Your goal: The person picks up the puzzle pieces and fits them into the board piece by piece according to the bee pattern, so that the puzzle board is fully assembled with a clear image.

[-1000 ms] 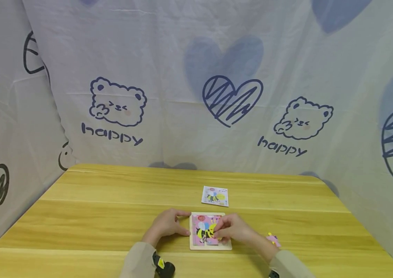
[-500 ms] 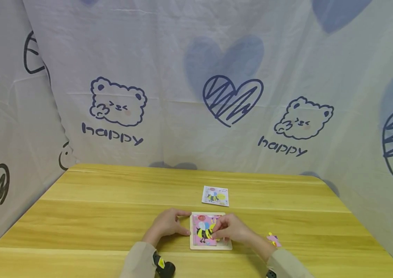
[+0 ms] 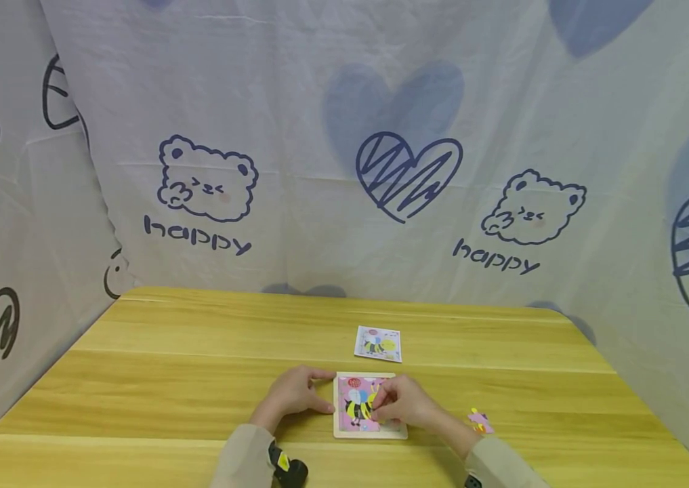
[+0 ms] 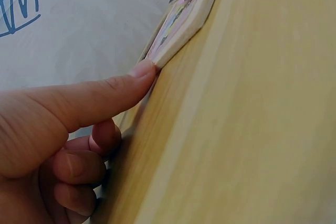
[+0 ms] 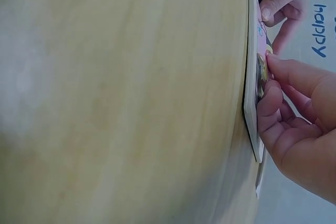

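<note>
A square wooden jigsaw tray (image 3: pixel 370 435) with a pink bee puzzle (image 3: pixel 350 421) lies on the table. My left hand (image 3: pixel 295 391) rests at its left side, forefinger out to the far corner. In the left wrist view the thumb (image 4: pixel 118 92) presses the rim and the other visible fingers are curled. Over the tray's right half, my right hand (image 3: pixel 408 401) pinches a puzzle piece between thumb and forefinger. The right wrist view shows some yellow by the thumb tip; the piece is mostly hidden. The tray's lower right corner shows bare wood.
A bee picture card (image 3: pixel 377 344) lies beyond the tray. To the right, near my right forearm, is a loose pink and yellow puzzle piece (image 3: pixel 481 421). A printed cloth (image 3: pixel 307 224) hangs behind the wooden table (image 3: pixel 198 379).
The lower middle puzzle piece has shifted slightly left and up, closing the gap beside it. My right fingers moved a little left with it. The left hand stays at the tray's edge.
</note>
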The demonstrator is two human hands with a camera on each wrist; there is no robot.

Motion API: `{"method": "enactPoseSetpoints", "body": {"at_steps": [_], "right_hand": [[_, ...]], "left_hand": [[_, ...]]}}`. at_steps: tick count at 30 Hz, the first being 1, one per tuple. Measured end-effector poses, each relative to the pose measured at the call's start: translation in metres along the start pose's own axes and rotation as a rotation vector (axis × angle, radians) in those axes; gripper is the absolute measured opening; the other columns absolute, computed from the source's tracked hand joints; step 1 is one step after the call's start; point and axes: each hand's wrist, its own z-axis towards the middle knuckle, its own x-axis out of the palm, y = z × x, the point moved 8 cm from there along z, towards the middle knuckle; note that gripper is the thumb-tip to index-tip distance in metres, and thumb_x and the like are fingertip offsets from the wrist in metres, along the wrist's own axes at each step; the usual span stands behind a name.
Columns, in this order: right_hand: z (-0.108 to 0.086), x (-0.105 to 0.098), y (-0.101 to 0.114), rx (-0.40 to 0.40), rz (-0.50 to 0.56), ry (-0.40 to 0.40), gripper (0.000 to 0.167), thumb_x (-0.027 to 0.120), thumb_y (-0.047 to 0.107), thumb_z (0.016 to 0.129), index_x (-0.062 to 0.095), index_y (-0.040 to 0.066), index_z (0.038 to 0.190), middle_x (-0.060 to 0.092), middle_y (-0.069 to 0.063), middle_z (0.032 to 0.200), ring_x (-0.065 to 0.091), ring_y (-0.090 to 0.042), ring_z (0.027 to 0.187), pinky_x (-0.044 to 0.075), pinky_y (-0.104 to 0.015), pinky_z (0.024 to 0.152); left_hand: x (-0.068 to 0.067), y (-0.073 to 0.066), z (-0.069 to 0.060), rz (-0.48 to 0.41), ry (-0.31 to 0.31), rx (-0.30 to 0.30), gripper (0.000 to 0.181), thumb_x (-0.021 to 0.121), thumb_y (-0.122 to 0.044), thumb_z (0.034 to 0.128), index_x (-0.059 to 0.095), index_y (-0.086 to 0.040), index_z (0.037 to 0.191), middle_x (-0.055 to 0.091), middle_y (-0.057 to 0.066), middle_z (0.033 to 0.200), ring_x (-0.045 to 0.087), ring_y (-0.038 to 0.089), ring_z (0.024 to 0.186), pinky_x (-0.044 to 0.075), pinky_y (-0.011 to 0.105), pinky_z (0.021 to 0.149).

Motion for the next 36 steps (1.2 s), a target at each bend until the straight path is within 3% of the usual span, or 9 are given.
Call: {"method": "enactPoseSetpoints", "body": {"at_steps": [10,19,36], "right_hand": [[0.001,0.003,0.01,-0.056,-0.113,0.006,0.013,0.072,-0.005,0.067,0.06,-0.003,0.069,0.054,0.001,0.063,0.043,-0.005,0.048,0.035,-0.016,0.042],[0.005,0.012,0.016,-0.134,-0.189,0.043,0.015,0.075,0.0,0.065,0.069,-0.003,0.078,0.053,0.0,0.067,0.045,-0.003,0.059,0.039,-0.018,0.053],[0.007,0.018,0.019,-0.149,-0.255,0.09,0.008,0.073,-0.003,0.066,0.069,-0.003,0.073,0.056,0.003,0.066,0.046,0.0,0.06,0.041,-0.019,0.055]], "left_hand": [[0.0,0.002,0.001,0.0,-0.003,0.007,0.055,0.081,-0.021,0.0626,0.063,-0.013,0.114,0.035,-0.003,0.053,0.03,0.011,0.047,0.026,0.025,0.046],[0.0,0.002,0.001,0.011,-0.002,0.008,0.054,0.08,-0.023,0.0627,0.064,-0.014,0.114,0.035,-0.004,0.051,0.03,0.009,0.045,0.026,0.024,0.044],[0.001,0.003,0.002,0.005,-0.008,0.018,0.055,0.081,-0.022,0.0627,0.063,-0.013,0.114,0.034,-0.005,0.049,0.029,0.009,0.043,0.025,0.024,0.043]]}}
